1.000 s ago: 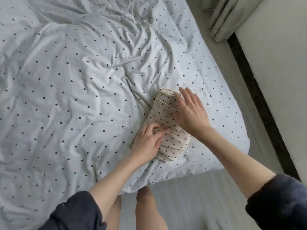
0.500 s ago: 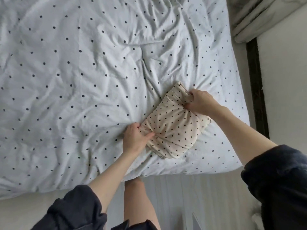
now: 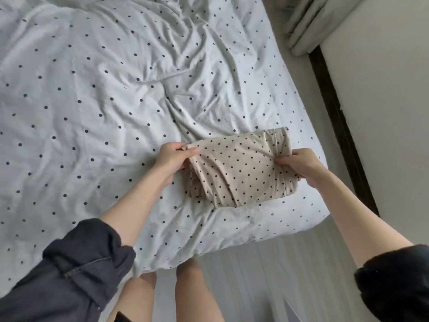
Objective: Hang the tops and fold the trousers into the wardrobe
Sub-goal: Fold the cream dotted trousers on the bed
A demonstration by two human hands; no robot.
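The person's left hand (image 3: 170, 156) is pinching the left end of the folded beige polka-dot trousers (image 3: 239, 169), fingers curled round the fabric. The right hand (image 3: 298, 162) is gripping the right end likewise. The bundle is sitting near the corner of the bed (image 3: 92, 94), over its dotted white sheet.
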